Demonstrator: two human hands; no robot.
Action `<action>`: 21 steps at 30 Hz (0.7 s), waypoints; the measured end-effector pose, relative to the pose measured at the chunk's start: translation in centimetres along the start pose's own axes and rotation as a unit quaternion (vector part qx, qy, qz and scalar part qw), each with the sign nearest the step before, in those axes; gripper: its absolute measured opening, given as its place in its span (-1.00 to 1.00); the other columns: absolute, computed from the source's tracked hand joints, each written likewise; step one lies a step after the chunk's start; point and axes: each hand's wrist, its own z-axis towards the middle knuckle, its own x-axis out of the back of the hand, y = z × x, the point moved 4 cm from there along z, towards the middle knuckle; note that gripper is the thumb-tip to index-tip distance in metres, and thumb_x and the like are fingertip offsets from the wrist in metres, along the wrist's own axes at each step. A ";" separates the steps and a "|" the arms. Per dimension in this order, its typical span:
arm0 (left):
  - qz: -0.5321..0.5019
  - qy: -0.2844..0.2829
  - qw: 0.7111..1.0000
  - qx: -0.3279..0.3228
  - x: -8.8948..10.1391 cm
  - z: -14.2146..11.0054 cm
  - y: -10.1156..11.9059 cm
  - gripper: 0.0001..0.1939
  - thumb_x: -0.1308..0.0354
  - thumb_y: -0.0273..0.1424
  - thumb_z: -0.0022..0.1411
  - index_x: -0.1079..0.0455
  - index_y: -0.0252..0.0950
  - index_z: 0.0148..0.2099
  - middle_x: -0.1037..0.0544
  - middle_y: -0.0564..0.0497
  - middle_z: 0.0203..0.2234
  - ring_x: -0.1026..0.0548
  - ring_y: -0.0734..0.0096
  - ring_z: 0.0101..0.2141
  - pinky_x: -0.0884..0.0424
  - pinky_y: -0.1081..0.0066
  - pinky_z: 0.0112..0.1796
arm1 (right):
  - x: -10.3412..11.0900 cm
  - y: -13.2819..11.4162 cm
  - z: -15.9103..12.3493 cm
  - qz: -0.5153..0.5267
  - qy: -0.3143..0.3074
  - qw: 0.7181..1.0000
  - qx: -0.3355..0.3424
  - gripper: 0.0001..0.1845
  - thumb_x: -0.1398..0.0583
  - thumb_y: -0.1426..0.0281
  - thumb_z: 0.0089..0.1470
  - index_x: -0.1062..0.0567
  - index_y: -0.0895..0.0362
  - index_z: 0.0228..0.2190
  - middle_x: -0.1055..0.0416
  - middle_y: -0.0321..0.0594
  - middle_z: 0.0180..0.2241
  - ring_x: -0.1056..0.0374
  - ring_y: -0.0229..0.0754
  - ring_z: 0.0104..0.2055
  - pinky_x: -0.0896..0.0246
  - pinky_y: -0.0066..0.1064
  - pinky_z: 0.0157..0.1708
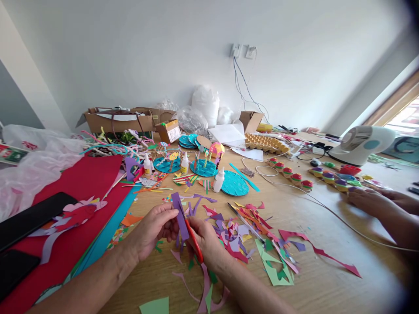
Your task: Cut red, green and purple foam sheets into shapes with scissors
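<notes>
Between thumb and fingers, my left hand [162,224] pinches a purple paper strip [178,213], held up at a slant over the table. My right hand [206,240] is closed around red-handled scissors [195,242], whose blades lie against the strip's right edge. Fingers partly hide the blades. Below and to the right of my hands, paper scraps [229,237] in purple, red, orange and green are strewn about. A pen [247,222] lies among them, near a light green cut-out sheet [273,266].
White glue bottles [218,181] stand beside blue discs [235,183] bearing paper decorations. Red paper sheets [81,183] and a black phone [36,216] lie left. A cable [314,198] crosses the right side, near a white fan [363,141] and another person's hands [369,200].
</notes>
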 end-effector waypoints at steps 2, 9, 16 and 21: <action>0.002 -0.001 1.000 0.003 -0.1 0.0 -0.1 -0.80 -0.13 -0.29 0.04 -0.30 -0.31 -0.49 -0.40 0.11 -0.70 -0.29 0.59 -0.69 -0.20 0.58 -0.63 | 0.1 0.0 0.1 0.005 0.002 1.000 0.005 -0.66 -0.02 0.25 0.08 -0.41 0.20 -0.54 -0.28 -0.32 -0.64 -0.14 -0.36 -0.61 0.02 -0.57 -0.64; 0.003 0.004 1.000 0.000 -0.2 0.4 -0.2 -0.80 -0.13 -0.30 0.04 -0.27 -0.30 -0.51 -0.38 0.13 -0.72 -0.28 0.59 -0.69 -0.16 0.57 -0.64 | 0.1 -0.1 0.0 0.000 -0.005 1.000 0.014 -0.59 0.02 0.16 0.10 -0.40 0.19 -0.53 -0.25 -0.32 -0.67 -0.11 -0.36 -0.64 0.03 -0.57 -0.65; 0.021 0.016 0.999 -0.018 0.3 0.5 0.1 -0.76 -0.10 -0.25 0.08 -0.28 -0.31 -0.48 -0.38 0.12 -0.70 -0.32 0.57 -0.67 -0.17 0.55 -0.63 | -0.1 0.2 0.0 -0.008 -0.001 1.000 0.007 -0.61 0.02 0.17 0.10 -0.38 0.18 -0.53 -0.17 -0.37 -0.74 -0.11 -0.36 -0.65 0.04 -0.57 -0.64; 0.022 0.049 0.997 -0.049 1.0 0.6 0.5 -0.79 -0.13 -0.27 0.07 -0.29 -0.31 -0.46 -0.38 0.14 -0.68 -0.33 0.57 -0.66 -0.16 0.54 -0.61 | -0.2 0.7 0.1 -0.026 0.004 1.000 -0.003 -0.64 -0.01 0.19 0.08 -0.39 0.18 -0.54 -0.16 -0.37 -0.74 -0.12 -0.35 -0.64 0.07 -0.57 -0.65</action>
